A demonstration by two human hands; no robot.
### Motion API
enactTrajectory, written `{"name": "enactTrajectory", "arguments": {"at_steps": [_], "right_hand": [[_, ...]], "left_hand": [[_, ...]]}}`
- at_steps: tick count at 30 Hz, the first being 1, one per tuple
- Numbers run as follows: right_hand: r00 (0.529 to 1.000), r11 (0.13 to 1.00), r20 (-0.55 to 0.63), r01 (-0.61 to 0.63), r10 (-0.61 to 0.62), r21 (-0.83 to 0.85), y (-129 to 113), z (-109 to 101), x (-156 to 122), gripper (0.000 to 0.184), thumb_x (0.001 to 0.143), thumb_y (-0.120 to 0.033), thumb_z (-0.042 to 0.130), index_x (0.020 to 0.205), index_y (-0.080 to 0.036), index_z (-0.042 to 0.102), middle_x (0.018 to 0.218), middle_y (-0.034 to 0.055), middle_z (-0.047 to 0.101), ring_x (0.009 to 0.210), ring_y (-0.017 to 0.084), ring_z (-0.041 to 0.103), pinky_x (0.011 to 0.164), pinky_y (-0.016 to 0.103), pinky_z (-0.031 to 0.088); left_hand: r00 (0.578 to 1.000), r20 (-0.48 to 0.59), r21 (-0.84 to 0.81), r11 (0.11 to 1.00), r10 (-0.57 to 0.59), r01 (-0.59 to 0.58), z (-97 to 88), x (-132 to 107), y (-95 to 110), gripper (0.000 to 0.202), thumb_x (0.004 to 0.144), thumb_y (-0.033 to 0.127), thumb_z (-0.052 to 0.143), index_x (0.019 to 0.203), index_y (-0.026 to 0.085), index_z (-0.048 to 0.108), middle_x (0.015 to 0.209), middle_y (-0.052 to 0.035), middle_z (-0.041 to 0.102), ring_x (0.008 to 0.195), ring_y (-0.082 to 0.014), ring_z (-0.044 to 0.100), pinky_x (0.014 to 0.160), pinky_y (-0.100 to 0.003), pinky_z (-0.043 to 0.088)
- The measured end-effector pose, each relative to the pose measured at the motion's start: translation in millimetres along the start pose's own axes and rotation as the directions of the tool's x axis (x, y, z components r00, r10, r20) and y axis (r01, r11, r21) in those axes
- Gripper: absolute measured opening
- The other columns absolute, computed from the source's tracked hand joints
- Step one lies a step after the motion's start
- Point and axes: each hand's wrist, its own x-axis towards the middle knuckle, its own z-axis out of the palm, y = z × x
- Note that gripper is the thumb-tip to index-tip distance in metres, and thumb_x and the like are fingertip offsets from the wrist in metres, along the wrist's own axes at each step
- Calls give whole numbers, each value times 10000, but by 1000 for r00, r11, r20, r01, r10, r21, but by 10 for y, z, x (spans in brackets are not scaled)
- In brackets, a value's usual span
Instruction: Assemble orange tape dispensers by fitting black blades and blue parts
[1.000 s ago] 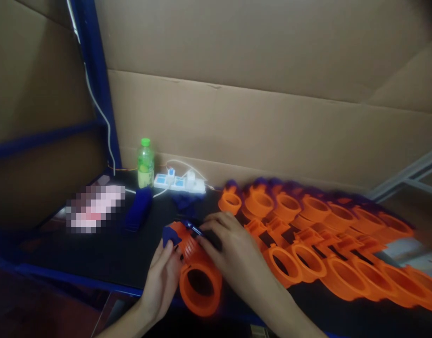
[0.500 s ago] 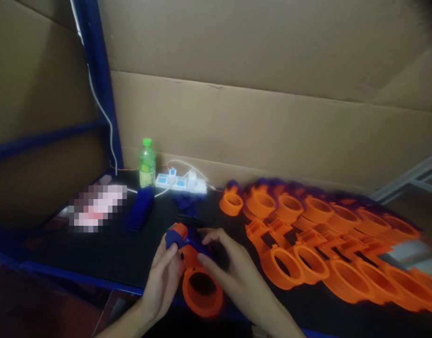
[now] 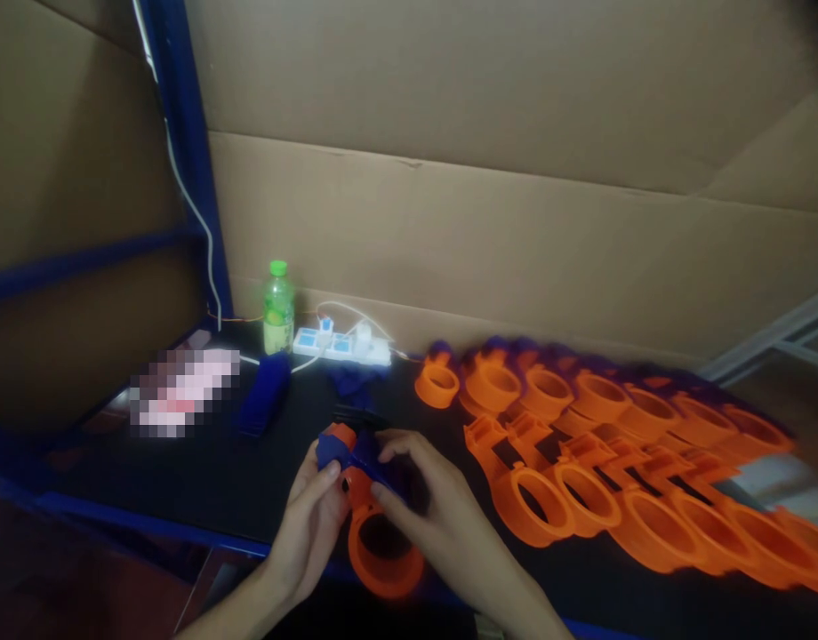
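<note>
Near the table's front edge, my left hand (image 3: 308, 516) is closed round the narrow end of an orange plastic ring part (image 3: 409, 582), its thumb pressing on the blue end. A dark blue plastic piece (image 3: 367, 455) sits against the orange part's upper end. My right hand (image 3: 442, 507) grips this blue piece from the right, thumb and bent fingers around it. The open ring hangs below, between both wrists. Shadow and fingers hide where blue and orange meet.
Rows of orange ring parts (image 3: 533, 507) lie to the right; the back row (image 3: 499, 387) carries blue pieces. Behind my hands are blue pieces (image 3: 356, 380), a white power strip (image 3: 342, 347) and a green-capped bottle (image 3: 278, 311). Another blue piece (image 3: 266, 396) lies left, beside a pixelated item (image 3: 186, 391).
The orange part and both hands have shifted very slightly, with small finger movement on the blue piece. Both hands keep their hold.
</note>
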Motion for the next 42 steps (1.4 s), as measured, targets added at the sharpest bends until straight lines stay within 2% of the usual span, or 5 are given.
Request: {"name": "enactTrajectory", "arguments": {"at_steps": [7,13,19,27,42], "right_hand": [[993,997,100,-62,56,54,29,23,-15,256,845,-246,669,1069,-252,546,1134,20,624,1061,181,596,956,306,460],[990,966,46,-138,131,219,73,82,22,140,915,-357,601,946,-229,555,890,-3,595,829,148,560,765,249,471],[958,781,106,-279,266,559,161,188,92,254,854,-395,683,1021,-216,616,936,11,618,889,148,582,811,241,462],[884,570,264,-454,387,685,193,200,61,381,821,-427,736,1113,-185,692,1055,64,686,870,152,607,770,249,462],[874,484,287,-462,393,744,143,137,-4,298,796,-357,760,1026,-178,696,911,30,654,751,112,561,666,208,431]], "left_hand": [[996,-87,85,996,-34,41,-12,-33,-27,516,801,196,774,1274,281,584,1150,-59,729,1154,-261,633,1032,-402,437],[999,33,30,999,-38,37,13,-89,7,584,842,179,709,1372,316,508,1238,-64,698,1226,-272,585,1063,-421,410],[995,87,21,999,-46,44,14,-72,6,605,823,137,684,1376,310,508,1235,-65,690,1248,-286,557,1085,-445,369],[994,94,30,998,-60,58,-9,-102,25,640,785,110,677,1373,292,503,1174,-69,689,1182,-291,587,1045,-460,390],[982,172,116,992,-78,58,-108,-81,27,614,690,67,714,1261,280,635,1330,-73,608,1263,-324,507,1004,-409,431]]}}
